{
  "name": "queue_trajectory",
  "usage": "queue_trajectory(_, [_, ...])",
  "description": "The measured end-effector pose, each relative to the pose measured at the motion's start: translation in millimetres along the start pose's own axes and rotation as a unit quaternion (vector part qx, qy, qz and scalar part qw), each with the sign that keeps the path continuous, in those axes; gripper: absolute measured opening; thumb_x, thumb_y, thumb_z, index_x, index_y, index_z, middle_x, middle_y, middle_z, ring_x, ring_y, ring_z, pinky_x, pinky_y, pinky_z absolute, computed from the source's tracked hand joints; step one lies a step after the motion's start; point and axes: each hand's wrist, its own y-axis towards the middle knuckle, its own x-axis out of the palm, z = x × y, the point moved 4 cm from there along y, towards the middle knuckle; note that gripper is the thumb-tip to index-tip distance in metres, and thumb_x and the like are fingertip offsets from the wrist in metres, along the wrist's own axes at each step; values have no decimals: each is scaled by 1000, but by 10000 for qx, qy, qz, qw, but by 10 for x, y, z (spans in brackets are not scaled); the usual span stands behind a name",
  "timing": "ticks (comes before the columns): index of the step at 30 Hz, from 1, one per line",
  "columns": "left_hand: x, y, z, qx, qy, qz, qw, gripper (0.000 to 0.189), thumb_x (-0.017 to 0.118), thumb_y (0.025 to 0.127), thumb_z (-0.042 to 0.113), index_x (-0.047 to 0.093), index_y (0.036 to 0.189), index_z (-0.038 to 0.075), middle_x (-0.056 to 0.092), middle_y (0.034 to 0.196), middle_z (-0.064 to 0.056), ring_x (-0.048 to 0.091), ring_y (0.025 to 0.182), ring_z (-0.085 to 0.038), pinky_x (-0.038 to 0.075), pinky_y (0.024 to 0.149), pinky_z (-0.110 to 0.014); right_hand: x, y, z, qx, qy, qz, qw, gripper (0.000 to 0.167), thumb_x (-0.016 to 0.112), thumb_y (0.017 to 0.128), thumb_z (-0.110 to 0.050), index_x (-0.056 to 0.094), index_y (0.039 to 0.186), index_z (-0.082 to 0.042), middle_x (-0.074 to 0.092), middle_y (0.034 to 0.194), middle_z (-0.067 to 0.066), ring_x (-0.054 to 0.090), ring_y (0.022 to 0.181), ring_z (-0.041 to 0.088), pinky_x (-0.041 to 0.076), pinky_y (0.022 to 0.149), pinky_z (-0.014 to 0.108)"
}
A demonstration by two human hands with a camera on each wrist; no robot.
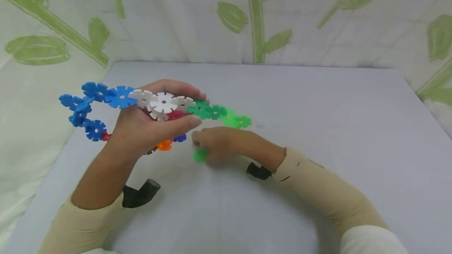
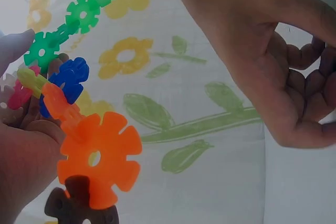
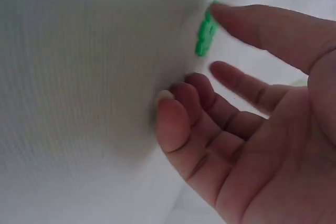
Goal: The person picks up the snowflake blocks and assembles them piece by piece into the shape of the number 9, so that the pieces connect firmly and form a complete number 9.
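Observation:
Flower-shaped interlocking plastic discs make a linked chain, with blue discs (image 1: pixel 122 97), white discs (image 1: pixel 164 102) and green discs (image 1: pixel 199 109) in the head view. My left hand (image 1: pixel 141 126) holds its middle part between thumb and fingers. An orange disc (image 2: pixel 100 159) and a dark brown disc (image 2: pixel 81 203) hang close to the left wrist camera. To the right and nearer me is my right hand (image 1: pixel 220 142), fingers bent. A blurred green disc (image 1: pixel 199 156) is at its thumb; in the right wrist view, thumb and index finger stand apart, the green disc (image 3: pixel 206 30) by the thumb tip.
A pale grey-white table (image 1: pixel 318 128) lies under both hands. Behind it hangs a white cloth (image 1: pixel 194 19) with green leaf prints. Black mounts (image 1: pixel 141 194) stick out from the beige sleeves at both wrists.

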Motion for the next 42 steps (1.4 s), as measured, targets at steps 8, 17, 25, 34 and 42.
queue_trajectory(8, [-23, -21, 2, 53, -31, 65, 10000, 34, 79, 81, -5, 71, 114, 0, 71, 111, -14, 67, 101, -31, 58, 76, -28, 41, -10, -73, -44, -73, 109, 9999, 19, 71, 94, -19, 55, 104, -17, 57, 89, -2, 54, 85, 14, 48, 75, 22])
queue_trajectory(17, [-47, 14, 52, -190, 162, 725, 9971, 34, 80, 83, 2, 72, 116, 5, 70, 115, -12, 65, 99, -31, 56, 64, -26, -341, -797, 216, -1609, 2523, 1163, 9470, 19, 61, 96, 0, 53, 113, -5, 65, 78, 2, 59, 64, 19, 52, 63, 30])
queue_trajectory(25, [46, 14, -69, -556, -153, 1054, 9928, 36, 75, 89, 5, 66, 123, 9, 60, 130, -12, 53, 122, -31, 56, 80, -27, -763, -1502, 273, -2604, 3939, 3536, 8075, 20, 55, 95, 11, 61, 112, 4, 64, 73, 21, 58, 53, 27, 53, 52, 36])
queue_trajectory(34, [155, 66, -419, -1952, -701, 778, 9752, 48, 65, 99, 26, 48, 143, 26, 55, 137, -5, 61, 118, -28, 53, 92, -27, -811, -1566, 237, -1350, 1732, 5031, 8359, 3, 60, 96, 4, 60, 97, 2, 59, 69, 3, 48, 49, 15, 38, 44, 24])
queue_trajectory(42, [174, 130, -619, -2211, -2646, 467, 9375, 47, 56, 103, 18, 38, 146, 12, 45, 136, -6, 45, 127, -20, 44, 103, -28, -846, -1629, 208, -1277, 49, 5322, 8369, 7, 58, 98, 2, 52, 99, 4, 56, 73, 1, 48, 58, 8, 39, 53, 19])
